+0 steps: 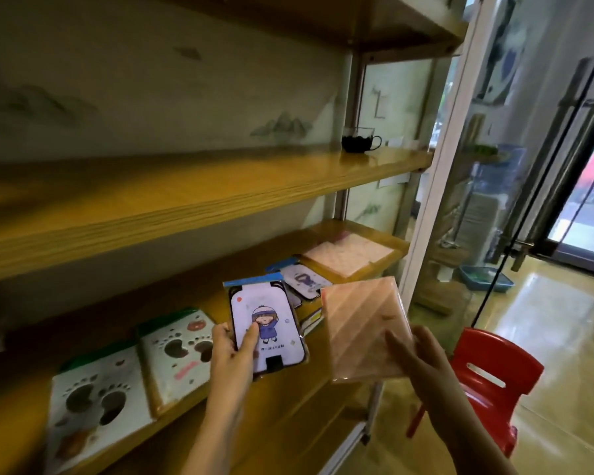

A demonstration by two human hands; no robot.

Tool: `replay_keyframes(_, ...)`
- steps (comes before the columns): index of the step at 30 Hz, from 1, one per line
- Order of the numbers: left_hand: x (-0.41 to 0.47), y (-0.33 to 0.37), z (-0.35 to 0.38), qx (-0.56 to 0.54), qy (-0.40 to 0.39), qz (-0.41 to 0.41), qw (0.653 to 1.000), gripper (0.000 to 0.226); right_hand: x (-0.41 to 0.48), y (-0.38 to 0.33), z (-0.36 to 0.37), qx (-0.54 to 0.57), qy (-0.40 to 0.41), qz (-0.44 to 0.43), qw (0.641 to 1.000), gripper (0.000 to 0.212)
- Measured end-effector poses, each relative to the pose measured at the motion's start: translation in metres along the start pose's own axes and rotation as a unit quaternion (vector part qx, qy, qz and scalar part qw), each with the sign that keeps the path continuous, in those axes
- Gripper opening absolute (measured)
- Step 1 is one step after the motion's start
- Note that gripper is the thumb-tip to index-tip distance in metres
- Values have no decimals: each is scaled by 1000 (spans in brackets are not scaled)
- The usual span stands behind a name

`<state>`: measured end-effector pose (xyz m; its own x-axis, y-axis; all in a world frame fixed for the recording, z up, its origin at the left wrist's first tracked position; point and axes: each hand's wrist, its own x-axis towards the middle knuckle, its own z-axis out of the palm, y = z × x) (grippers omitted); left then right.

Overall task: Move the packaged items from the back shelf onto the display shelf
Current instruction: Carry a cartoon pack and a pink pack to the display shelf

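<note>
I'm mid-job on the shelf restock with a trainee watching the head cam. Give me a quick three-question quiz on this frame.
1. True or false: the left hand holds the cartoon-figure package with its thumb across the front.
2. What does the right hand hold? A) a paw-print package B) the pink square package C) the black cup
3. Fill in: the black cup stands on the ____ shelf, the one above the shelf with the paw-print packages.

Key
1. True.
2. B.
3. Middle; it sits near that shelf's right end, with nothing else close by.
</note>
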<state>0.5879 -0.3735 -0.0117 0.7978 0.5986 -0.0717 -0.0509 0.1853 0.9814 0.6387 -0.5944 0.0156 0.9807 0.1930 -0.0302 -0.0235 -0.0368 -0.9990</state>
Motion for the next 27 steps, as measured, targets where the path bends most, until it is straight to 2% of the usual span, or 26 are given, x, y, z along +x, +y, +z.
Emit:
replay_keyframes(6,47,-10,48,44,27,-16,999,10,82,13,-25,-9,2,7,1000,31)
replay_keyframes(10,79,-18,83,59,49,-13,997,8,138,20,-41,20,-20,30,999,35)
replay_keyframes(13,101,-20,110,57,63,-17,996,7,187,22,-51,1,-33,33,999,41)
replay_keyframes(17,131,-25,143,88,114,-23,989,5,252,18,-66,-29,-77,32,996,32)
replay_keyframes(19,143,-27,160,125,141,-25,982,20,280,11,-71,-27,-108,38,993,22)
replay_keyframes(21,151,-29,175,161,163,-35,973,36,306,10,-75,-52,-125,30,990,25)
replay_keyframes(23,157,-32,187,181,184,-44,965,41,331,13,-78,-80,-146,30,986,36)
replay_keyframes(27,163,-39,198,243,237,-44,940,51,368,15,-74,-107,-203,5,973,28)
